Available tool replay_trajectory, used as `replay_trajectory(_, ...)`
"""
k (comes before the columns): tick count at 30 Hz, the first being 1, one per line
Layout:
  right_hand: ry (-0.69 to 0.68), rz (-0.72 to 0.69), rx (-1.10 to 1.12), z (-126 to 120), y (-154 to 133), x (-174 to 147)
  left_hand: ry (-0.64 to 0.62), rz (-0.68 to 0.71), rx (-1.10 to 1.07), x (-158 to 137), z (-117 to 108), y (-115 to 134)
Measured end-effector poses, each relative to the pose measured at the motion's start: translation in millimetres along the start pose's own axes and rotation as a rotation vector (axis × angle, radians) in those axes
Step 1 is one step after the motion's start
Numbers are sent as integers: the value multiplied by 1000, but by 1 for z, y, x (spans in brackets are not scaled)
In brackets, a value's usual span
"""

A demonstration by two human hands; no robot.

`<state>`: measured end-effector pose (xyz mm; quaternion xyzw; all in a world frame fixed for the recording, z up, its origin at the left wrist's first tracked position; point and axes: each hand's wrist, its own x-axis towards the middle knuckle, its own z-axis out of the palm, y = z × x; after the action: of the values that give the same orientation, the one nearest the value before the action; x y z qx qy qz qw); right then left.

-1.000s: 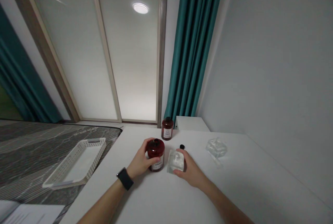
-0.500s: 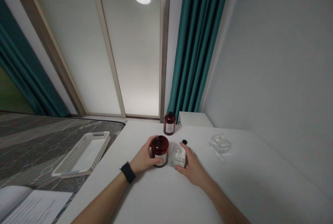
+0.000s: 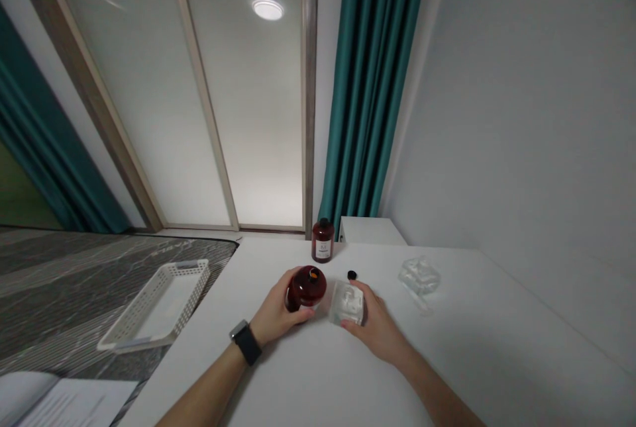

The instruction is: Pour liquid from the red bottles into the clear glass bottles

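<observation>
My left hand [image 3: 279,304], with a dark watch on its wrist, is wrapped round a dark red-brown bottle [image 3: 309,286]. The bottle has no cap, and its mouth tilts to the right and toward me. In my right hand [image 3: 375,321] is a clear, square-looking container [image 3: 347,302], gripped by its right side just beside the bottle. A small black cap [image 3: 352,275] lies on the white table [image 3: 308,380] behind the container. Farther back stands a second red-brown bottle [image 3: 322,240] with a white label and a black cap.
Crumpled clear plastic [image 3: 420,276] lies on the table at the right. To the left, a white perforated basket [image 3: 159,308] and an open book [image 3: 74,404] rest on a grey patterned surface [image 3: 89,288]. A white cabinet [image 3: 372,230] stands beyond the table's far edge.
The bottle in my left hand has gone from upright to tilted, its mouth swinging right and toward me. My right hand and the clear container have shifted slightly right. The view has tipped up a little.
</observation>
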<state>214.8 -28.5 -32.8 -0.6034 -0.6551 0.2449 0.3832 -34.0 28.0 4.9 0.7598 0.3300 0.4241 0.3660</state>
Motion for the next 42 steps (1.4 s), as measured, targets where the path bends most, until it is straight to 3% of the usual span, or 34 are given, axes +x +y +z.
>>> replay_trajectory(10, 33, 27, -47, 9, -5, 1, -9, 27, 72, -2, 2, -3)
replay_trajectory(16, 45, 9, 214, 11, 3, 0, -5, 10, 91, -2, 1, -3)
replay_trajectory(21, 11, -19, 403, 4, -5, -4, 4, 108, 221, -4, -3, -2)
replay_trajectory(33, 31, 10, 327, -2, -16, -13, -19, 223, 556, -6, -8, -3)
replay_trajectory(42, -13, -55, 193, -6, -24, -16, -75, 228, 588, -6, -7, 1)
